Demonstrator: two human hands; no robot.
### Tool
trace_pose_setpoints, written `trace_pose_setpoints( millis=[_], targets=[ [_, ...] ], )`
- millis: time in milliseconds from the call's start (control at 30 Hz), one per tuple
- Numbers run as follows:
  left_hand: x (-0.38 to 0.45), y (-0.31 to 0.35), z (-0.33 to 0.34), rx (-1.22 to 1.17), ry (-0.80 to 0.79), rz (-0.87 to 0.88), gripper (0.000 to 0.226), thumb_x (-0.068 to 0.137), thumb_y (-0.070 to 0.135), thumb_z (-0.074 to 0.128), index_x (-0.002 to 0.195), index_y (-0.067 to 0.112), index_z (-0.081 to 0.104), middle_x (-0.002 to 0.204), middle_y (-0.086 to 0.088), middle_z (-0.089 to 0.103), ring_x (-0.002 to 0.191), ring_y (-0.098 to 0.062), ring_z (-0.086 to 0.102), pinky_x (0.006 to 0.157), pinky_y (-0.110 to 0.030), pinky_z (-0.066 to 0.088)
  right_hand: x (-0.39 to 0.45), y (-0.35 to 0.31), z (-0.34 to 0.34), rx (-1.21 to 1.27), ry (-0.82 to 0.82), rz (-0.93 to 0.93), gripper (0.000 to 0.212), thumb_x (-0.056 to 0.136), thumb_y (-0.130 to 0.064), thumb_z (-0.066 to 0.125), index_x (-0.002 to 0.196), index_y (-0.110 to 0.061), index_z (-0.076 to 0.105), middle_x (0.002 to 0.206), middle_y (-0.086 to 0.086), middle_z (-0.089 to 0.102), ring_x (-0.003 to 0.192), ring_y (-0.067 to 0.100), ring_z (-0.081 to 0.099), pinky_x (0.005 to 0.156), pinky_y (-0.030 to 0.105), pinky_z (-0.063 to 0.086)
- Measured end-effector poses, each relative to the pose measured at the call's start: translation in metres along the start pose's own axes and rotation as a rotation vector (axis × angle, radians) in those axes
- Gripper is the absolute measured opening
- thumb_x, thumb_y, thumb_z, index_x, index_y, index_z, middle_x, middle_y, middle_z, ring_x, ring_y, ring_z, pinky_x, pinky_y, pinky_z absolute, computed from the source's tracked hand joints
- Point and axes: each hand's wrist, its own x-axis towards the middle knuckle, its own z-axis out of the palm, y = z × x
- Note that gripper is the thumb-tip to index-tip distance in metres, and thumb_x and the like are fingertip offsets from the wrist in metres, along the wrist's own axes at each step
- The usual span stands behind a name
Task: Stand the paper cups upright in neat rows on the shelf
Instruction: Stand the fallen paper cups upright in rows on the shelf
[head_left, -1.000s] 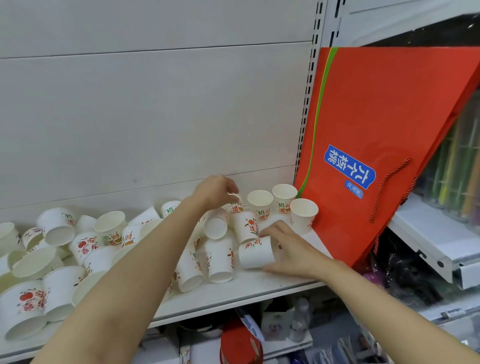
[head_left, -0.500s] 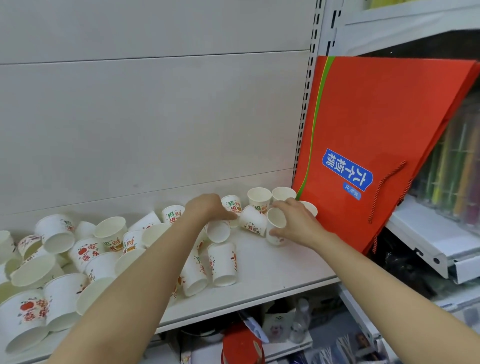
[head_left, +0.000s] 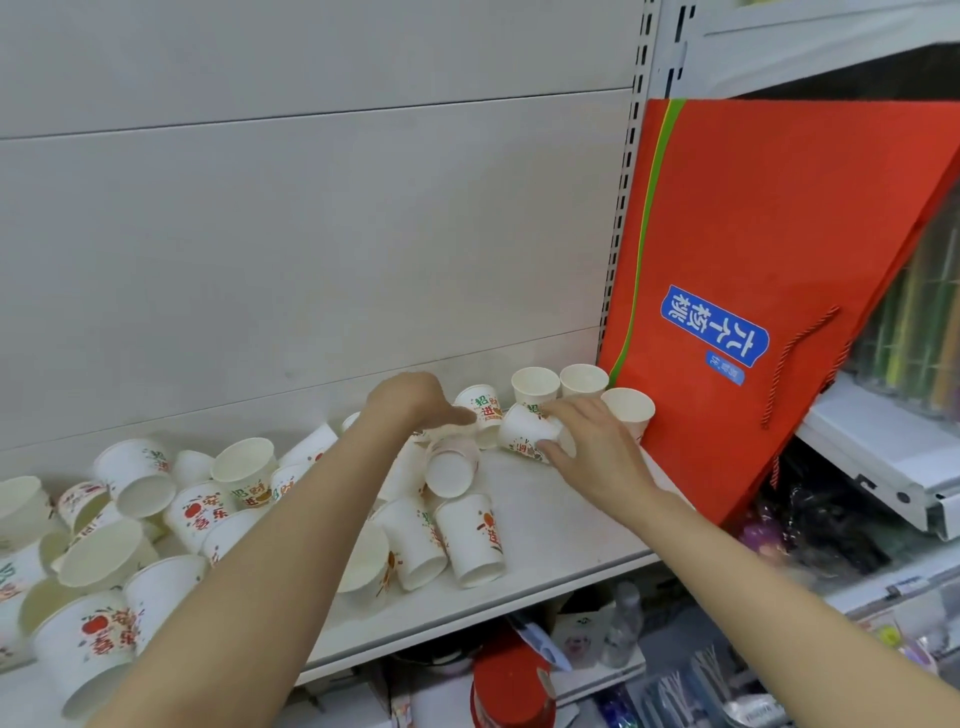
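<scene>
Many white paper cups with red and green print lie tipped over on the white shelf (head_left: 571, 530). Three cups stand upright at the back right: one (head_left: 535, 383), a second (head_left: 583, 378) and a third (head_left: 629, 408). My right hand (head_left: 592, 452) grips a tilted cup (head_left: 522, 431) just left of the third one. My left hand (head_left: 410, 405) reaches to a printed cup (head_left: 485, 408) by the back wall, thumb against its side; its fingers are hidden behind the hand.
A large red paper bag (head_left: 753, 234) leans at the shelf's right end, touching the upright cups. A heap of tipped cups (head_left: 130, 478) fills the left half. Two cups (head_left: 470, 540) lie near the front edge. Lower shelves hold assorted goods.
My right hand picked a lying cup up from the front of the shelf and carried it back beside the upright cups. My left hand stayed by the printed cup.
</scene>
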Motion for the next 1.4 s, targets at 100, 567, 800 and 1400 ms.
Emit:
trace_pose_setpoints(
  millis=[100,567,800,1400],
  targets=[
    [-0.011,0.008,0.007,-0.008,-0.151,0.003,0.055,0.076,0.070,0.063,0.077,0.016,0.053,0.076,0.001,0.062,0.071,-0.019,0.066,0.074,-0.026,0.053,0.004,-0.027,0.015,0.141,-0.125,0.115,0.031,0.086,-0.024,0.067,0.116,-0.016,0.062,0.111,0.001,0.064,0.098,0.017,0.058,0.083,0.031,0.047],
    [-0.044,-0.003,0.009,-0.275,0.018,0.086,0.067,0.078,0.050,0.069,0.128,0.013,0.046,0.117,-0.006,0.060,0.108,-0.025,0.058,0.088,-0.034,0.051,0.022,-0.059,0.033,0.851,-0.237,0.649,0.036,0.086,-0.042,0.064,0.105,-0.011,0.065,0.099,0.002,0.070,0.086,0.017,0.069,0.082,0.040,0.058],
    [-0.040,-0.011,0.007,-0.507,-0.213,0.267,0.083,0.075,0.026,0.083,0.145,0.022,0.039,0.135,-0.001,0.053,0.102,-0.020,0.061,0.087,-0.031,0.053,0.011,-0.058,0.007,0.843,-0.007,0.671,0.024,0.074,-0.023,0.079,0.072,-0.008,0.060,0.075,0.007,0.064,0.069,0.013,0.060,0.068,0.031,0.053],
    [0.036,0.081,0.065,-0.351,0.143,0.047,0.024,0.083,0.021,0.063,0.105,0.015,0.063,0.097,-0.003,0.066,0.092,-0.025,0.063,0.071,-0.031,0.047,-0.079,0.026,-0.078,0.075,0.122,0.470,0.029,0.067,-0.024,0.083,0.064,-0.019,0.054,0.083,-0.007,0.060,0.073,0.010,0.058,0.065,0.029,0.049]
  ],
)
